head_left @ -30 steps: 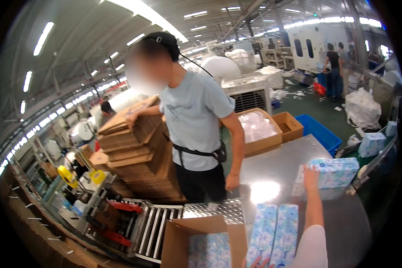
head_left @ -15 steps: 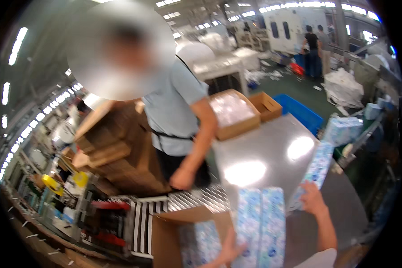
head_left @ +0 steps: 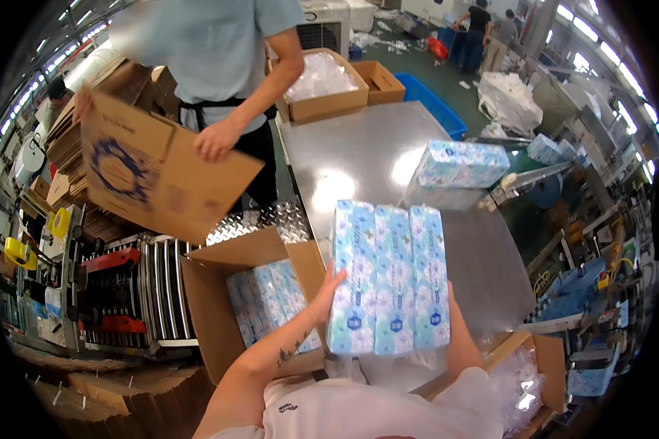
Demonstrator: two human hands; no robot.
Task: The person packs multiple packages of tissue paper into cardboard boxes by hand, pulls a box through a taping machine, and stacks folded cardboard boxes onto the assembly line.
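Three blue-and-white floral tissue packs [head_left: 393, 282] are pressed side by side between my two hands above the metal table. My left hand [head_left: 327, 294] grips their left side, the thumb showing at the edge. My right hand [head_left: 454, 311] holds the right side, its fingers mostly hidden behind the packs. To the left, an open cardboard box [head_left: 306, 262] has several similar tissue packs [head_left: 267, 293] inside it. Another floral tissue pack [head_left: 465, 164] stands at the right edge of the metal table [head_left: 348, 139].
Across the table, a co-worker [head_left: 223, 51] holds a flattened cardboard carton [head_left: 165, 164]. A roller conveyor [head_left: 165, 285] lies beyond the open box. Boxes of clear plastic [head_left: 328, 77] and a blue crate [head_left: 432, 102] stand at the far side. More plastic film [head_left: 518, 384] fills a box at right.
The separate pack at right has joined the other two, and all three are now held together in both hands. The co-worker has a flattened carton in hand. My view has tilted down.
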